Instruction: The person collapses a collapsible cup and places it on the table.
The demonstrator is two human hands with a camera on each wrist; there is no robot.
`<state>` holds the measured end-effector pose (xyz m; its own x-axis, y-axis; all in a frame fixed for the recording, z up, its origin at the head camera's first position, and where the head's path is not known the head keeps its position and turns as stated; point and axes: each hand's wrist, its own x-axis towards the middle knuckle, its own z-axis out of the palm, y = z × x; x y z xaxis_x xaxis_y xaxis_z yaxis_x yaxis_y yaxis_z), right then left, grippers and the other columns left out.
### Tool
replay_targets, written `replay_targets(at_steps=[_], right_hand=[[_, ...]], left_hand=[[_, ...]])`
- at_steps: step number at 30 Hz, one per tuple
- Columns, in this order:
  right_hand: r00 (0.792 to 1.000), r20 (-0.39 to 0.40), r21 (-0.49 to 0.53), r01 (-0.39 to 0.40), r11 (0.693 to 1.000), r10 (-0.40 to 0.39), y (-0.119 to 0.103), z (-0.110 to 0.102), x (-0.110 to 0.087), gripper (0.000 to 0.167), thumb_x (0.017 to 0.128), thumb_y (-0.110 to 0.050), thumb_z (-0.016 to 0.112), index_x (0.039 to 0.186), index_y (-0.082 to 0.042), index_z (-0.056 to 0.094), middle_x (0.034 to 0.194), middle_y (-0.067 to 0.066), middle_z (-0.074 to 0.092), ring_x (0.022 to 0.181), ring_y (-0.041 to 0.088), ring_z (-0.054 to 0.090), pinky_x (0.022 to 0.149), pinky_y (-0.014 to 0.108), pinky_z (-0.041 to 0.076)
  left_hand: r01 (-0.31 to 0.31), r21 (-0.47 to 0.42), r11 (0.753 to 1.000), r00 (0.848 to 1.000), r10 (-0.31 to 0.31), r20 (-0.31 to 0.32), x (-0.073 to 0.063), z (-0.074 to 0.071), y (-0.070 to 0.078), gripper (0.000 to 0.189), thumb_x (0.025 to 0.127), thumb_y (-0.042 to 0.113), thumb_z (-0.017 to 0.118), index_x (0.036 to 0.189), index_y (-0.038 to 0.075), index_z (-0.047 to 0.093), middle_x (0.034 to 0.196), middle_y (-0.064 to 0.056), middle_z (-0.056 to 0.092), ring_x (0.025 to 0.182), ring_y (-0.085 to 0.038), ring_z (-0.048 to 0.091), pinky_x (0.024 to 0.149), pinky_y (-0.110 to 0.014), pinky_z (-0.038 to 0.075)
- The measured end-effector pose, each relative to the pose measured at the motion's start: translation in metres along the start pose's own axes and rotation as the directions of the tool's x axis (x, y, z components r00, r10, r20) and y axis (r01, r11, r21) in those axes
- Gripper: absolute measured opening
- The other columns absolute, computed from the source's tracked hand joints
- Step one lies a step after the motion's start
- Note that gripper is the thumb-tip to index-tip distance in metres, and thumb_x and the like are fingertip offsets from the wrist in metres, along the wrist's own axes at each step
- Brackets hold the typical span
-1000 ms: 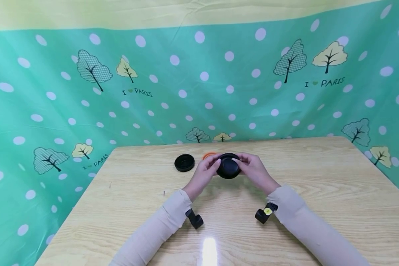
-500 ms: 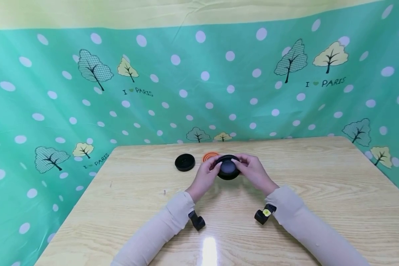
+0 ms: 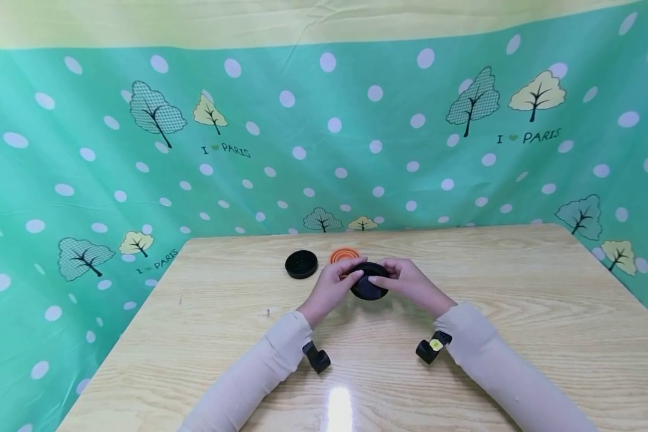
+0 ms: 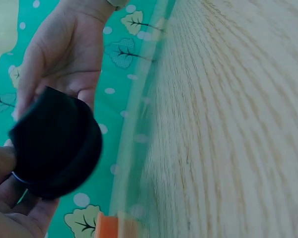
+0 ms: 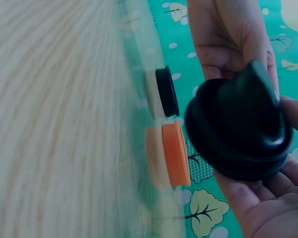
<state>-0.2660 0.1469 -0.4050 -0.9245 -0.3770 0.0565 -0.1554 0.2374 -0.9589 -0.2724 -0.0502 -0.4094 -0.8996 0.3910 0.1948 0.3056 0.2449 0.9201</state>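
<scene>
A black round piece with a thick rim, which looks like a soft collapsible cup [image 3: 369, 291], is held just above the table by both hands. My left hand [image 3: 332, 288] grips its left side, thumb on the near face. From the right, my right hand [image 3: 413, 285] pinches it the same way, thumb pressed against that face. The right wrist view shows the piece [image 5: 238, 139] bent, one wall standing up in a pointed fold. A flat orange ringed piece [image 3: 344, 255] lies just behind the hands, partly hidden by the left one. A shallow black round dish [image 3: 301, 264] lies to its left.
The light wooden table [image 3: 221, 342] runs back to a green dotted cloth [image 3: 281, 138] that hangs behind it and at the sides. A tiny dark speck [image 3: 267, 312] lies left of the left forearm.
Both hands have lowered slightly toward me with the black piece and tilted it. Their thumbs have moved inward over its face. More of the orange piece shows now.
</scene>
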Motion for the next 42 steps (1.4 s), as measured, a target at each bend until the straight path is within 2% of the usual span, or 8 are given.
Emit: replay_targets(at_steps=[5,8,11,15,23,31,36,42], right_hand=[[0.998,0.06,-0.092,0.018,0.996,-0.012,0.001,-0.001,0.0,0.039,0.09,-0.024,0.066,0.118,0.003,0.06,0.111,0.015,0.066,0.097,0.018,0.063,0.08,0.026,0.051],[0.995,0.102,-0.082,0.032,0.996,-0.024,0.001,-0.003,-0.001,0.04,0.091,-0.023,0.064,0.12,0.003,0.058,0.112,0.016,0.065,0.097,0.018,0.064,0.08,0.026,0.052],[0.992,0.12,-0.057,0.037,0.998,-0.03,0.001,-0.005,-0.002,0.037,0.093,-0.02,0.061,0.119,0.005,0.057,0.11,0.017,0.065,0.095,0.016,0.064,0.079,0.025,0.052],[0.994,0.103,0.003,0.043,0.999,-0.043,-0.003,-0.007,-0.003,0.034,0.094,-0.018,0.06,0.116,0.007,0.056,0.105,0.014,0.066,0.091,0.012,0.064,0.078,0.025,0.052],[0.999,0.036,0.197,0.031,0.98,-0.039,-0.004,-0.007,-0.002,0.026,0.094,-0.012,0.058,0.108,0.01,0.051,0.098,0.005,0.063,0.086,0.011,0.065,0.073,0.028,0.055],[0.999,-0.018,0.261,0.03,0.965,-0.026,-0.006,-0.006,-0.002,0.03,0.095,-0.006,0.055,0.116,0.014,0.049,0.098,0.002,0.061,0.085,0.009,0.064,0.073,0.025,0.055],[0.999,-0.043,0.244,0.039,0.969,-0.029,-0.007,-0.006,-0.003,0.033,0.095,-0.007,0.056,0.117,0.016,0.048,0.097,0.004,0.061,0.084,0.008,0.064,0.072,0.024,0.055],[0.999,-0.05,0.23,0.03,0.973,-0.019,-0.006,-0.005,-0.003,0.032,0.094,-0.011,0.059,0.113,0.013,0.051,0.098,0.007,0.061,0.085,0.009,0.065,0.073,0.026,0.056]], left_hand=[[-0.028,0.016,0.999,0.999,0.027,0.035,-0.003,-0.001,0.01,0.034,0.095,0.007,0.055,0.128,-0.001,0.057,0.126,-0.016,0.059,0.113,-0.027,0.056,0.091,-0.033,0.049],[-0.028,0.005,1.0,0.998,0.027,0.054,-0.007,-0.002,0.023,0.033,0.095,0.005,0.054,0.127,-0.004,0.056,0.125,-0.019,0.059,0.113,-0.029,0.056,0.091,-0.032,0.05],[0.012,-0.025,1.0,0.998,-0.011,0.057,-0.01,-0.003,0.032,0.034,0.096,0.009,0.053,0.128,-0.004,0.055,0.127,-0.018,0.058,0.114,-0.028,0.056,0.091,-0.03,0.049],[0.071,-0.12,0.99,0.997,-0.067,0.037,-0.01,-0.003,0.032,0.037,0.098,0.014,0.051,0.13,-0.004,0.052,0.129,-0.017,0.056,0.116,-0.026,0.054,0.095,-0.031,0.047],[0.091,-0.274,0.957,0.995,-0.077,0.062,-0.006,-0.003,0.028,0.041,0.1,0.015,0.047,0.137,-0.003,0.044,0.135,-0.02,0.049,0.122,-0.027,0.05,0.099,-0.032,0.044],[0.037,-0.25,0.968,0.999,-0.035,0.011,0.005,0.001,0.004,0.04,0.099,0.02,0.049,0.136,0.003,0.049,0.133,-0.015,0.052,0.12,-0.023,0.053,0.097,-0.03,0.045],[-0.019,-0.212,0.977,0.999,0.013,-0.03,0.006,0.005,0.003,0.039,0.099,0.024,0.05,0.131,0.003,0.053,0.129,-0.014,0.056,0.117,-0.021,0.055,0.095,-0.029,0.047],[-0.022,-0.158,0.987,0.997,0.01,-0.079,0.007,0.008,0.005,0.033,0.098,0.022,0.051,0.125,0.003,0.058,0.124,-0.012,0.06,0.112,-0.02,0.058,0.092,-0.029,0.049]])
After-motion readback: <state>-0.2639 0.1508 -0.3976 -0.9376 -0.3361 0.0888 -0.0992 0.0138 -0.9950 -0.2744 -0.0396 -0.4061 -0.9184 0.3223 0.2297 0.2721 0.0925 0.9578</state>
